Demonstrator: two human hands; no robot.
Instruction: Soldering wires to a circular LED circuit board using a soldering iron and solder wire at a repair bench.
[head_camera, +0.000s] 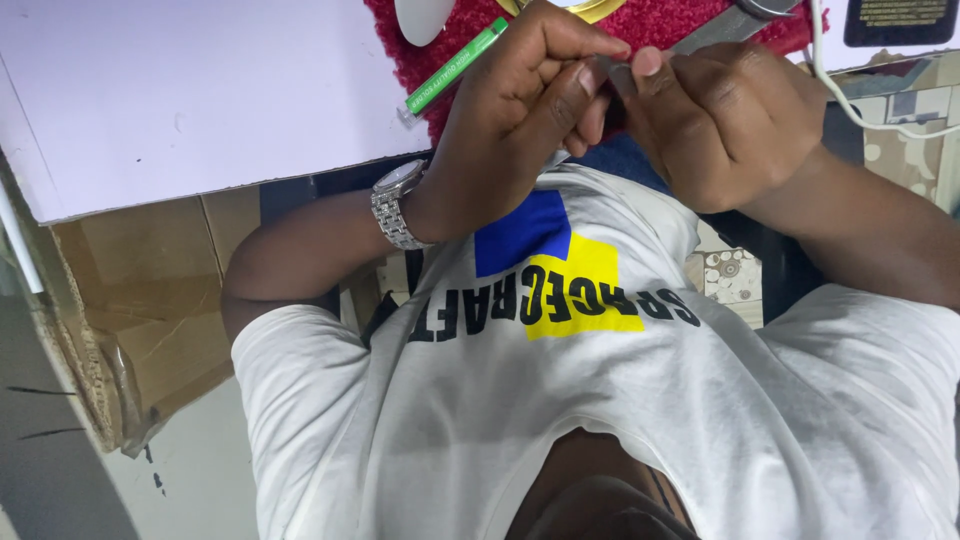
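Observation:
My left hand (520, 110), with a silver watch (397, 205) on its wrist, is curled, and its fingertips pinch the near end of a thin grey metal tool (715, 30). My right hand (725, 115) grips the same tool, thumb pressed on it right beside the left fingertips. The tool runs from the fingers up to the right over a red fuzzy mat (650, 25). What the tool's tip holds is hidden by the fingers. Both hands are held just above my white printed shirt (600, 400).
A green tube (455, 65) lies at the red mat's left edge, partly on a white board (190, 90). A white cable (850, 95) curves at the right. A cardboard box (150, 300) sits below the board at the left. A dark device (900, 20) lies top right.

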